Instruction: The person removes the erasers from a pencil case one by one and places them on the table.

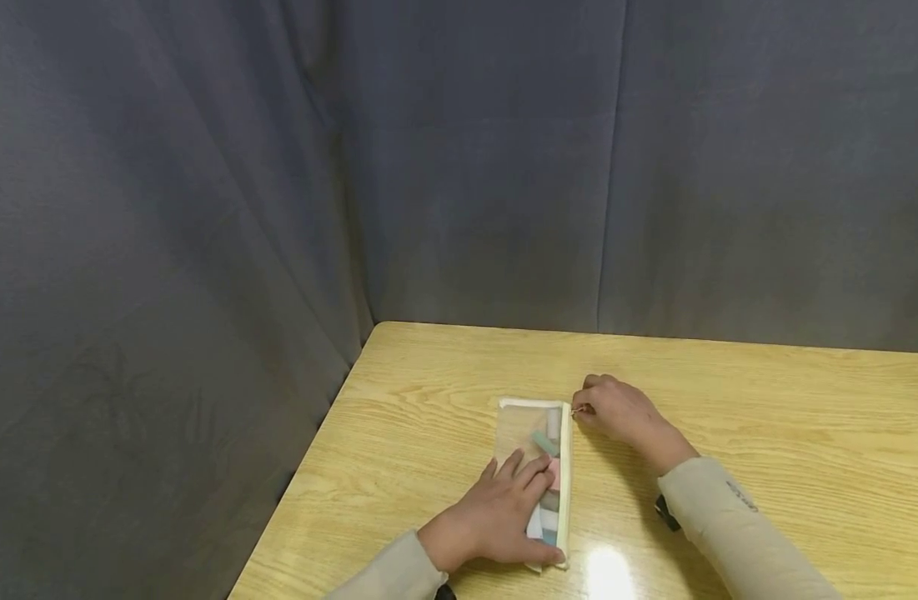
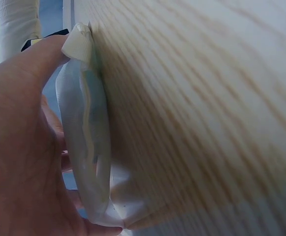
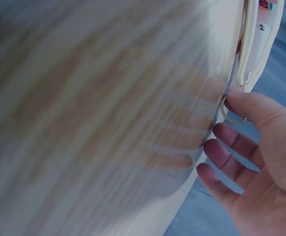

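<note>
Two hands are at work on one pouch. The left hand [image 1: 499, 515] lies spread over its near half, fingers fairly straight, thumb by the near right corner. The right hand [image 1: 616, 410] is narrowed to a pinch on a small ring pull [image 3: 232, 119] at the far right corner; its other fingers are loosely bent.

Between them lies the pouch [image 1: 520, 423], flat, its long axis running near to far. Its pale edge strip [image 1: 567, 475] forms the right side, and this line is the relation that counts: the ring sits at its far end, the left thumb at its near end. The right hand is nearer the ring, the left nearer the body of the pouch. Whether the strip is parted cannot be told.

Through the clear side show a green piece [image 1: 544, 442] and a pink piece [image 1: 554, 473]. Around is the wood-grained table [image 1: 804, 433], with a dark curtain [image 1: 489, 167] beyond.
</note>
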The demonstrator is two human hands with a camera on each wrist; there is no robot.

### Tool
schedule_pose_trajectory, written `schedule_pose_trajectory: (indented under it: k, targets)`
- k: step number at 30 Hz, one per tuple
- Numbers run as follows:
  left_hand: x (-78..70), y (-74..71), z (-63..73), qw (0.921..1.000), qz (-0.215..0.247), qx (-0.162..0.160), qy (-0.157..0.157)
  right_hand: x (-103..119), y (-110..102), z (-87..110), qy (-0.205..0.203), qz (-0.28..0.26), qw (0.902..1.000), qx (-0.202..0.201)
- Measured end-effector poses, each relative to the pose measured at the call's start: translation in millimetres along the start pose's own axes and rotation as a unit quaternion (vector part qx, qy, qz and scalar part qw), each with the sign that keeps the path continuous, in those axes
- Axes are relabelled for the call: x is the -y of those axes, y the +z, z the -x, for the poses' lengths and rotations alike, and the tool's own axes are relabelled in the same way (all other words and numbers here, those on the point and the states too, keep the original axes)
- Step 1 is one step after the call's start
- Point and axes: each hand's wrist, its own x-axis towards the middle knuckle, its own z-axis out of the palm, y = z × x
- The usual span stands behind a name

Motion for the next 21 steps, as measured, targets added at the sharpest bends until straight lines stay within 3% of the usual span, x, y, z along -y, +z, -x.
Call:
schedule_pose_trajectory:
  k: [5,21]
  targets:
    - [0.2,-1.3,0.2,1.0000,-0.004,-0.001,0.005,0.4,0.0,-2.4,-0.006,0.007,1.0000,-0.002]
    - [-1.0,-1.2,1.6,1.0000,-0.001,0.000,0.008,0.9,3.7,-3.4,0.029,0.024,0.9993,-0.005]
